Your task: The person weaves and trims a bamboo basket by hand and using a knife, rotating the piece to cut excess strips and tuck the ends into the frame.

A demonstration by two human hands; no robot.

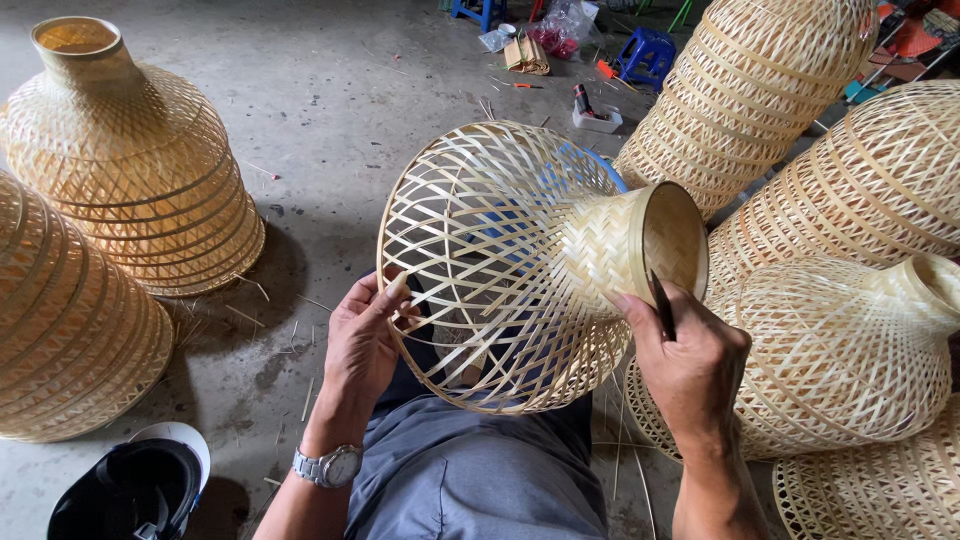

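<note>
Grey concrete floor lies under me. My left hand [362, 340] pinches the wide rim of the woven bamboo shade [520, 265] resting on my lap, steadying it, while my right hand [688, 355] grips a dark tool [661, 303] against its neck; finished shades [130, 160] stand around.

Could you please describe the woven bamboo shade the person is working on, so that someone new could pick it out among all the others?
Start from the grey concrete floor ringed with standing bamboo shades. In the middle, above the person's lap, one woven shade lies tipped on its side, the left hand at its wide rim and the right hand by its neck. Unlike its neighbours, it is held off the floor.
</note>
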